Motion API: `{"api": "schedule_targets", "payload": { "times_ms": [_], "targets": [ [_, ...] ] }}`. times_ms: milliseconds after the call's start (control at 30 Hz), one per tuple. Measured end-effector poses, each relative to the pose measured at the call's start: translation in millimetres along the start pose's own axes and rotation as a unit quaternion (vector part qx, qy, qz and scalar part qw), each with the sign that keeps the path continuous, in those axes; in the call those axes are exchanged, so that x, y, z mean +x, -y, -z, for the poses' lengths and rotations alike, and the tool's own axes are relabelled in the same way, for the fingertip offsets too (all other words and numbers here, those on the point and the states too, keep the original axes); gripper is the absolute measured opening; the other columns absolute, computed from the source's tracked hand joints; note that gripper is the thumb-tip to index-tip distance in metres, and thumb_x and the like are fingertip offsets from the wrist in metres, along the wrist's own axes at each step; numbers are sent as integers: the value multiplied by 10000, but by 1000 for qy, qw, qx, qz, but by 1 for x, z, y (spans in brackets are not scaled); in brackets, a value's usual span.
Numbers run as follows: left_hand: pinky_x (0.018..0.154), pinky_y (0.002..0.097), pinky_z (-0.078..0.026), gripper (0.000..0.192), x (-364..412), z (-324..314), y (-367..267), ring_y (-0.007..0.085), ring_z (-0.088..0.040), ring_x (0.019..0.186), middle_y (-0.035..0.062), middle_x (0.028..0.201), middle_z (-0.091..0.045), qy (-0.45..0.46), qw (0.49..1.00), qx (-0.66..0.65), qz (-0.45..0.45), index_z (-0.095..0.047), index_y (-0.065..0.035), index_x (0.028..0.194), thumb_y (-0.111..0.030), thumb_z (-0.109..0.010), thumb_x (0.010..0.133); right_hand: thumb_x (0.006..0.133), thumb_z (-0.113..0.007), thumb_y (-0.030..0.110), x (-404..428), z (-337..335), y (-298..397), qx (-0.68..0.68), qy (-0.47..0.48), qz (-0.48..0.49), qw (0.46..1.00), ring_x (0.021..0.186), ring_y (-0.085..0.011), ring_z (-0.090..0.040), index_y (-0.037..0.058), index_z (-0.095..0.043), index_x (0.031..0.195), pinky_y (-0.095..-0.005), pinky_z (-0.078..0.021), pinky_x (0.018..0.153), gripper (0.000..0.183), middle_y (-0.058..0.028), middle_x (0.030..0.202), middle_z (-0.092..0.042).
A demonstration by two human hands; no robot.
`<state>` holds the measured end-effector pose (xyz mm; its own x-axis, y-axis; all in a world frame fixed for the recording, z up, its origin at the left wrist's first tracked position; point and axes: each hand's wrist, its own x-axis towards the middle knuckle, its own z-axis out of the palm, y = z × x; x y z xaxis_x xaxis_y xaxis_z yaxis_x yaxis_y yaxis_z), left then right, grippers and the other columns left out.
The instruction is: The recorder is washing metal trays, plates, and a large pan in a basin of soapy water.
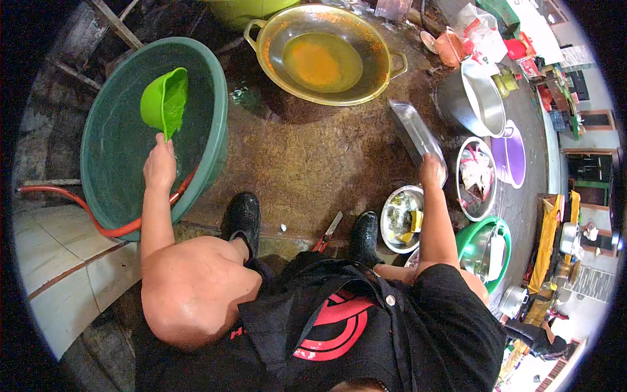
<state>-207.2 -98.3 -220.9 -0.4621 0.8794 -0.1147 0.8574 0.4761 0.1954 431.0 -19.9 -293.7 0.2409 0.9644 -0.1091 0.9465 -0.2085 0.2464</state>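
At the left, my left hand (160,164) grips the handle of a lime-green plastic dipper (159,105), tilted over a big dark green tub (220,98) of water. My right hand (433,170) holds the near end of a long, clear, tray-like container (416,127) above the floor at the right. Just below that hand stands a metal bowl (387,230) with yellow sponge pieces and suds. A large metal wok (294,95) with yellowish liquid and orange residue sits ahead. Between my boots lies a knife (329,232) with a red handle.
An orange-red hose (88,210) hangs over the tub's rim. To the right stand a large metal pot (470,103), a metal basin (459,181) holding plastic bags, a purple bucket (509,152) and a green basin (507,255). Farther off at lower right is a person (534,338) in dark clothes.
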Motion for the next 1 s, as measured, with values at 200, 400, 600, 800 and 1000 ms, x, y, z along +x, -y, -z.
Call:
{"api": "schedule_targets", "payload": {
  "times_ms": [200,400,600,800,1000],
  "targets": [
    [769,535,-414,259,8,-16,14,461,-549,905,285,910,-591,51,998,-32,19,-409,-20,1026,-252,-322,949,759,-662,315,29,-58,72,276,-18,6,961,856,-253,-615,86,-593,1055,-408,-495,728,381,-137,975,-625],
    [789,513,-411,311,10,-24,16,439,-554,930,294,937,-584,63,997,-15,30,-461,21,1033,-239,-314,944,802,-658,349,70,-32,232,789,239,-110,555,605,-225,-575,23,-468,1110,-362,-482,467,488,-98,768,-578],
    [826,483,-423,381,6,-15,28,416,-558,958,279,960,-591,125,991,0,49,-501,35,1067,-255,-286,948,741,-630,30,130,-19,286,807,79,-269,520,411,-195,-426,2,-520,665,-315,-321,367,136,-100,530,-454],
    [829,480,-426,373,1,-19,37,418,-557,958,284,973,-587,116,992,10,46,-489,51,1092,-236,-309,937,561,-692,259,189,75,251,414,-159,-113,889,589,-223,-638,31,-656,675,-336,-517,605,258,-113,638,-647],
    [829,479,-432,345,5,-7,25,411,-563,955,267,977,-595,124,992,-3,39,-468,30,1161,-180,-401,896,633,-658,349,183,203,238,307,-190,-25,932,922,-326,-619,74,-649,963,-397,-473,829,430,-176,957,-649]
  ]
}}
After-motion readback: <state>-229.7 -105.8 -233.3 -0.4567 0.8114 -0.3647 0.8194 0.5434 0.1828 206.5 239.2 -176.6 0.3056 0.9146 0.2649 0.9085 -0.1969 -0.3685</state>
